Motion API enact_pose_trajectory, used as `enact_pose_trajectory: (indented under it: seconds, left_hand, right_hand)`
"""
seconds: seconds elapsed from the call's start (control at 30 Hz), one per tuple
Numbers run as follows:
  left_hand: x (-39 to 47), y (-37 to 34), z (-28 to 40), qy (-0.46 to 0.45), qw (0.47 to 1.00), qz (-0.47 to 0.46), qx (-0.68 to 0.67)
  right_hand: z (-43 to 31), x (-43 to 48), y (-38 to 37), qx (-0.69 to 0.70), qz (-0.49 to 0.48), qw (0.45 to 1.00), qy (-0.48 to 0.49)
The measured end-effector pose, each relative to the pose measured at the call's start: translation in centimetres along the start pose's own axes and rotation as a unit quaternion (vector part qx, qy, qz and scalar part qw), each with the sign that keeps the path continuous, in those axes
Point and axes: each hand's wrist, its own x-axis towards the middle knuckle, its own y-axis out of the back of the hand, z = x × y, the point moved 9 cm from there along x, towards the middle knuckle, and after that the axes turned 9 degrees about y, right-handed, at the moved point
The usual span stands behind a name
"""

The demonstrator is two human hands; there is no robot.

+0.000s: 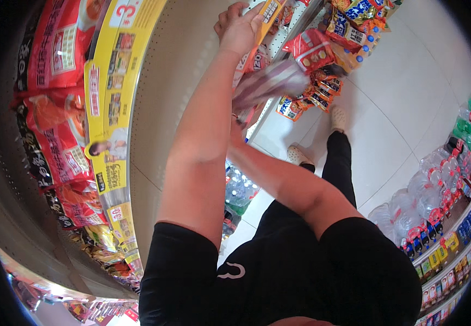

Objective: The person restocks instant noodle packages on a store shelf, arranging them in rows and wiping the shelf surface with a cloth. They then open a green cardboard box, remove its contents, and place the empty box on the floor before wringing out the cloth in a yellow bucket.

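My left hand [238, 30] reaches to the top of the view and grips the edge of a shelf along an orange printed strip [271, 14]. My right forearm crosses under the left one. Only a small part of my right hand [237, 128] shows behind the left forearm, so its fingers are hidden. Close above it is a motion-blurred packet with purple and white stripes [274, 83]; whether the right hand holds it cannot be told. A red snack bag [311, 49] lies beyond the packet, at the side of the white perforated shelf [286, 36].
Red food packets [58, 138] line a shelf at left, behind a yellow price strip [111, 98]. Orange snack packets [321, 91] are piled low by the tiled floor [386, 118]. Wrapped bottles [419, 199] stand by shelves at right. More bottles [239, 185] sit below my arms.
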Motion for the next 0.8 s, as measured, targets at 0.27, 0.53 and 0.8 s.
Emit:
enact_pose_trajectory:
  seconds: [0.27, 0.53, 0.8]
  left_hand:
    - [-4.0, 2.9, -4.0, 0.044, 0.968, -0.036, -0.244]
    - [-31.4, 12.9, -15.7, 0.222, 0.973, 0.058, -0.033]
    - [-49.3, 15.9, -25.7, 0.386, 0.918, -0.033, 0.087]
  right_hand:
    - [-6.7, 2.8, -1.6, 0.211, -0.141, 0.967, -0.029]
    - [-30.4, 17.7, 0.9, 0.023, -0.044, 0.966, 0.252]
    - [-30.5, 9.1, -2.7, -0.193, 0.215, 0.909, 0.301]
